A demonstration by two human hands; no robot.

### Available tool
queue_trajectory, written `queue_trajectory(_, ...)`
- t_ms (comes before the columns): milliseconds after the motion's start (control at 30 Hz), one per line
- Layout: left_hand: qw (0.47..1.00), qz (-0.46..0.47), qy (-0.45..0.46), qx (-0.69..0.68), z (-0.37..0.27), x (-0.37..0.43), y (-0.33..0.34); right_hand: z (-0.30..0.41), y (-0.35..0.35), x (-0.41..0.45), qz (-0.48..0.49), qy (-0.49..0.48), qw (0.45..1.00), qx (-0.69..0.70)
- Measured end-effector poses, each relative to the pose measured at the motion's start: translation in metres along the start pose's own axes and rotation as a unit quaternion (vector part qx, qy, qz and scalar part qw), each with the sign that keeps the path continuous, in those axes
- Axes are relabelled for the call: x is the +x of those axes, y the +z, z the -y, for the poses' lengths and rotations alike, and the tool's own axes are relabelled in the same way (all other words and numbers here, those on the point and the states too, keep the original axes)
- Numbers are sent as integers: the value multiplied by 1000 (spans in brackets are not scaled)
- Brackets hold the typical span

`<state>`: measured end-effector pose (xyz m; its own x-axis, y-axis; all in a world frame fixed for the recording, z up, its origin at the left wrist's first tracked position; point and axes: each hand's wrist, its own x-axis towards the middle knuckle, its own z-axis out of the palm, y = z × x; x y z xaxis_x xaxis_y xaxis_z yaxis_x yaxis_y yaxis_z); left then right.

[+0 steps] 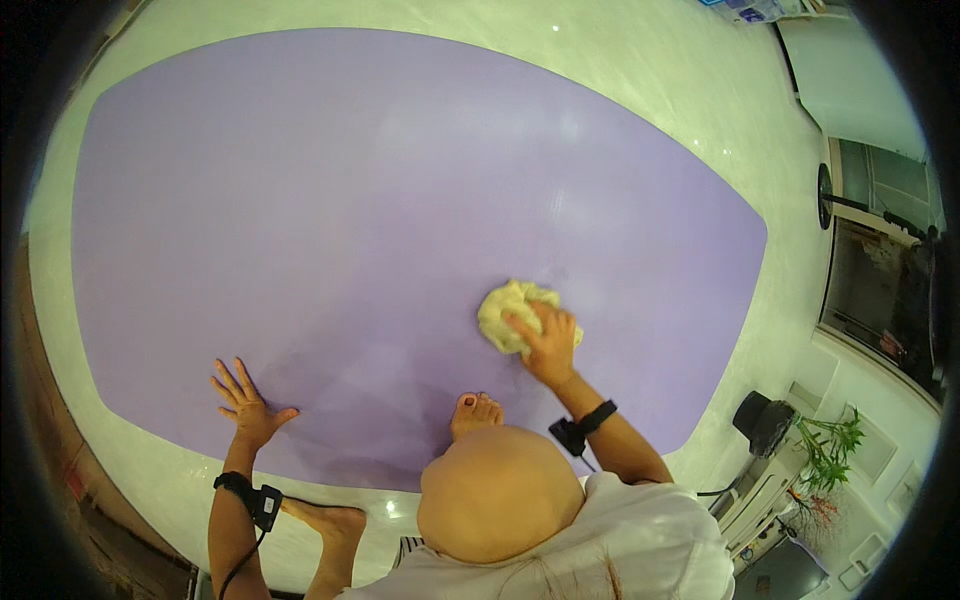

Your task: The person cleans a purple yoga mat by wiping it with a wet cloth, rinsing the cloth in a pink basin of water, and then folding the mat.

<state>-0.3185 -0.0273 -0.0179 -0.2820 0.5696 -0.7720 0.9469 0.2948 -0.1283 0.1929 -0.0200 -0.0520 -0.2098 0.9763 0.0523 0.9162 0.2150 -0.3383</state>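
A large purple mat point(337, 225) with rounded corners lies on the pale floor. My right hand point(551, 341) presses on a crumpled yellow cloth point(506, 319) against the mat, right of centre; its fingers are bent over the cloth. My left hand point(251, 412) rests on the mat near its lower left edge, fingers spread, holding nothing. Both forearms wear black straps with a small device and a cable. A bare foot point(476, 412) stands on the mat between my hands, in front of a bent knee point(499, 491).
Another bare foot point(330, 521) is on the pale glossy floor point(780, 300) below the mat. To the right are a round black stand base point(824, 196), a dark-framed glass panel point(870, 292), a black pot point(754, 420) and a green plant point(832, 442). Brown flooring point(56, 420) borders the left.
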Motion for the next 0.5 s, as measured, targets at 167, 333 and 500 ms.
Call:
queue_trajectory(167, 1000, -13, 22, 6, -1, 0, 10, -164, -28, 181, -176, 196, 950, -170)
queue_trajectory(333, 1000, 4, 16, -5, -11, 5, 13, -211, -63, 262, -161, 254, 944, -139)
queue_trajectory(500, 1000, -10, 5, -3, -3, -3, 3, -101, -11, 97, -135, 180, 973, -60)
